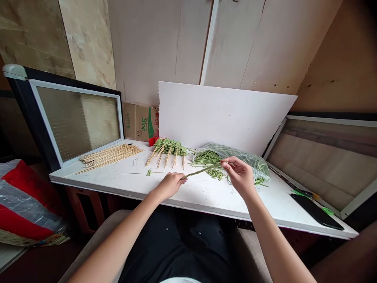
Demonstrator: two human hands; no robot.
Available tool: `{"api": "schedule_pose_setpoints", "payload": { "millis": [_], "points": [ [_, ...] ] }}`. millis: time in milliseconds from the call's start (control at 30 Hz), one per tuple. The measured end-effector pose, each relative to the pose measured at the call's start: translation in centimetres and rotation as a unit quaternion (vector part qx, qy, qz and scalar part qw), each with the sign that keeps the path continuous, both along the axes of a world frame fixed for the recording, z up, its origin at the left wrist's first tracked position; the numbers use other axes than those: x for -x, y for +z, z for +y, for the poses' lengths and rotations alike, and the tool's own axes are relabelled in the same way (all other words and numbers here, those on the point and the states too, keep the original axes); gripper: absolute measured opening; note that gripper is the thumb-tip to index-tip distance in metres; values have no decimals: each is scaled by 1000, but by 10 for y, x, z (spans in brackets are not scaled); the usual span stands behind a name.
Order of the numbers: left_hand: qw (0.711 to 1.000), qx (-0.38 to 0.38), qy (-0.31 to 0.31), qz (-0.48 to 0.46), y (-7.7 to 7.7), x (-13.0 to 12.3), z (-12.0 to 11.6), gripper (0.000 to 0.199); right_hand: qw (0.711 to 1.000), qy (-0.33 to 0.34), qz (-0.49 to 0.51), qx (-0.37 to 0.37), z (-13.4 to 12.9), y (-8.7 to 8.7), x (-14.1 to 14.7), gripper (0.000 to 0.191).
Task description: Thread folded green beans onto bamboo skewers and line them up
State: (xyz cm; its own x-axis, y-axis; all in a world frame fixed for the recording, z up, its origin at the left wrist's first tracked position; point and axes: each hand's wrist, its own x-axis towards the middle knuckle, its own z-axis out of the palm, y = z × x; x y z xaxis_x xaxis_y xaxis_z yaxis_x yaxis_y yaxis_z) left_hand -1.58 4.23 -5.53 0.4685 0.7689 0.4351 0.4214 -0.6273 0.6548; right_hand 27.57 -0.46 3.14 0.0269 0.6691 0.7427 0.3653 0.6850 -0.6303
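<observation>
A long green bean [202, 171] stretches between my two hands above the white table. My left hand [171, 184] pinches its near left end, and my right hand [240, 173] pinches the other end, higher and to the right. Behind my right hand lies a clear plastic bag [260, 167] with long green beans [207, 157] spilling from its mouth. A small heap of short bean pieces [215, 174] lies below that mouth. Left of my left hand, a thin skewer [135, 173] rests on the table with a few bean pieces [149, 172] beside it.
Finished bean skewers [169, 147] are stacked at the back, near a cardboard box [141, 122]. Bare bamboo skewers [112, 155] lie at the left. A white board [224, 118] leans behind. A black phone [316, 211] and scissors [303, 192] are at the right.
</observation>
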Motion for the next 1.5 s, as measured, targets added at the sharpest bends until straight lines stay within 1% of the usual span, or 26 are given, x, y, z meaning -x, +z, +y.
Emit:
{"api": "schedule_pose_setpoints", "payload": {
  "millis": [133,200,233,300,367,400,467,533,600,667,733,833,900,1000,1133,1200,1300,1367,1400,1433,1467,1500],
  "points": [
    [999,37,2,-2,10,14,1,32,992,-72,102,-31,2,4,-11,34],
    [998,59,5,-13,14,17,1,36,985,-85,150,-30,5,4,-14,38],
    [997,76,2,-34,16,17,2,38,983,-78,165,-21,6,3,-14,42],
    [986,125,-13,-108,18,14,2,43,983,-45,176,7,8,1,-11,54],
    [961,185,-37,-201,21,9,2,49,985,-8,167,34,9,-3,-4,65],
    [946,212,-47,-240,23,7,1,52,987,8,155,47,9,-5,0,65],
    [924,244,-57,-290,28,2,-3,54,990,51,106,82,6,-9,12,58],
    [913,253,-53,-315,35,-2,-8,53,985,124,12,123,-2,-11,23,54],
    [907,256,-50,-330,41,-4,-15,52,968,179,-107,139,-12,-11,34,55],
    [903,262,-50,-337,47,-5,-20,51,953,181,-211,119,-22,-10,42,58],
    [898,267,-49,-346,51,-6,-25,48,941,171,-273,102,-28,-10,47,54],
    [886,276,-47,-370,55,-4,-28,43,931,190,-294,105,-32,-9,49,35],
    [878,288,-48,-379,56,-3,-29,40,938,193,-272,93,-33,-9,49,30],
    [870,307,-42,-383,56,-3,-28,35,956,188,-217,56,-37,-5,49,28],
    [867,330,-32,-372,54,-5,-28,32,955,210,-207,37,-46,0,53,16],
    [872,342,-27,-350,52,-5,-26,34,957,203,-204,35,-47,-1,54,15],
    [893,339,3,-296,47,0,-21,41,964,183,-191,17,-42,-6,54,20],
    [919,324,45,-219,44,6,-16,46,969,169,-181,-8,-35,-11,53,19],
    [936,303,75,-161,42,9,-15,49,971,161,-175,-20,-31,-14,52,18],
    [952,265,114,-99,41,12,-14,51,973,153,-168,-31,-28,-16,52,16],
    [963,210,161,-45,41,13,-14,52,975,145,-161,-41,-25,-19,53,14],
    [968,142,206,-4,42,13,-16,51,977,137,-153,-48,-22,-21,53,13]
  ]
}}
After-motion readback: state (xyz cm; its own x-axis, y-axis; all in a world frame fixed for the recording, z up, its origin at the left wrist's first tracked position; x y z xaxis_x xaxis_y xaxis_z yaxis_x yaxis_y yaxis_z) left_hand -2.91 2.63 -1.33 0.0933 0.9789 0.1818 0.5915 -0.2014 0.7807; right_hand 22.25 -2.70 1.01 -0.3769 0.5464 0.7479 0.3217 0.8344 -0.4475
